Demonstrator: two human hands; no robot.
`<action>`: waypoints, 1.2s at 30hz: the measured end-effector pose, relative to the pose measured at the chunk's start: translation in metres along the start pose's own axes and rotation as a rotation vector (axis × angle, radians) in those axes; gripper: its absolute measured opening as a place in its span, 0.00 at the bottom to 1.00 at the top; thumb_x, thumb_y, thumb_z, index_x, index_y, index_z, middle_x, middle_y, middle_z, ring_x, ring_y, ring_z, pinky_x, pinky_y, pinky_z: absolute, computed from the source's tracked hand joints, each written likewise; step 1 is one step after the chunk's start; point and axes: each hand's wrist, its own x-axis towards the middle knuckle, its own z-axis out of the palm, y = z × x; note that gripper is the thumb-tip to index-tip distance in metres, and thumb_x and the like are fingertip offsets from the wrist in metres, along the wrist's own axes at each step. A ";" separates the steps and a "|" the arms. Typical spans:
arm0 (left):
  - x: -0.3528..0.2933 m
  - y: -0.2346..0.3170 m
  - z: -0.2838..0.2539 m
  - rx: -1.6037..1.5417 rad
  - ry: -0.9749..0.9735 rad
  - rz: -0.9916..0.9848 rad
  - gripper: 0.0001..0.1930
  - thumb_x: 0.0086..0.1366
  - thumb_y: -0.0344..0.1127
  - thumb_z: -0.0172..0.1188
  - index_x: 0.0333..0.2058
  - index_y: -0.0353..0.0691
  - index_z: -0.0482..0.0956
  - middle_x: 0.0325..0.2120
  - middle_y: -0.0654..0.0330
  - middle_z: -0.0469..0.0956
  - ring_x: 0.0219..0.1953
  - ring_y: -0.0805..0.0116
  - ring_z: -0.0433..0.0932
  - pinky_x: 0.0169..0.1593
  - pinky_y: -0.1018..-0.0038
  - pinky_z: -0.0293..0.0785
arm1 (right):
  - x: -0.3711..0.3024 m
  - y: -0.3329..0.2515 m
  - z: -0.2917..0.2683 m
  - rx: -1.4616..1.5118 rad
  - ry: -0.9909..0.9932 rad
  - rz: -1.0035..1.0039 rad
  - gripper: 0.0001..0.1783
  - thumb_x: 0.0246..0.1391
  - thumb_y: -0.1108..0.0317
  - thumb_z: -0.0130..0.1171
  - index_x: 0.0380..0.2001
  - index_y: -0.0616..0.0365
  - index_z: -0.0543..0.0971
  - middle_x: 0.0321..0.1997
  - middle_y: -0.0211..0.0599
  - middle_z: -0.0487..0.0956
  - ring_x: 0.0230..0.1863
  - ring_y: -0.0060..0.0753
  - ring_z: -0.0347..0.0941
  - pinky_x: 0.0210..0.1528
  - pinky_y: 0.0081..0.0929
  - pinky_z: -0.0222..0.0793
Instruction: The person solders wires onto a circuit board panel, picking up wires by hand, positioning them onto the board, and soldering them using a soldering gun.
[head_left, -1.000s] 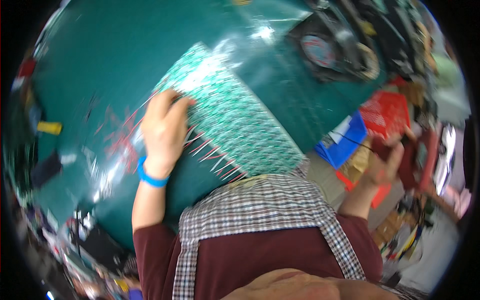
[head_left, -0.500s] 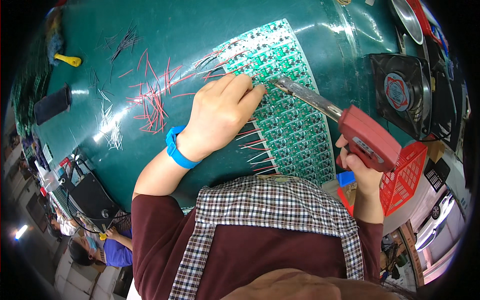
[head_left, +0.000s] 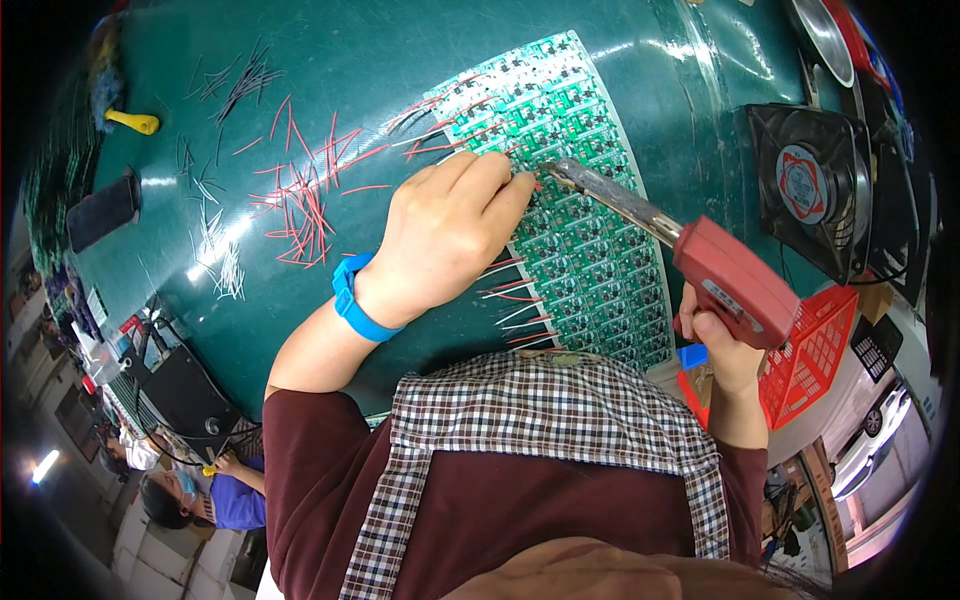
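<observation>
A panel of small green circuit boards (head_left: 590,250) lies on the green table in front of me. Red, white and black wires stick out from its left edge. Over that edge, my left hand (head_left: 445,225) is closed in a pinch, with a bit of red wire (head_left: 538,186) showing at the fingertips. My right hand (head_left: 728,355) grips the handle of a red soldering gun (head_left: 738,285). The gun's long metal barrel points up and left, its tip close to the left fingertips over the panel. Whether the tip touches the board, I cannot tell.
Loose red wires (head_left: 305,210), white wires (head_left: 228,265) and black wires (head_left: 245,85) lie left on the table. A black fan (head_left: 815,190) stands at the right, above a red plastic basket (head_left: 810,350). A black box (head_left: 185,395) sits lower left, near another person (head_left: 235,495).
Both hands stay nearly in place. The soldering gun has sunk very slightly, and the left fingertips have shifted a touch to the right over the panel.
</observation>
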 end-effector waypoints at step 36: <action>0.001 0.003 -0.002 0.030 -0.021 -0.049 0.15 0.40 0.21 0.55 0.31 0.41 0.78 0.18 0.63 0.67 0.20 0.66 0.69 0.22 0.72 0.63 | 0.001 -0.001 -0.001 -0.069 -0.013 0.005 0.15 0.42 0.71 0.62 0.35 0.62 0.73 0.29 0.29 0.71 0.30 0.20 0.66 0.33 0.19 0.63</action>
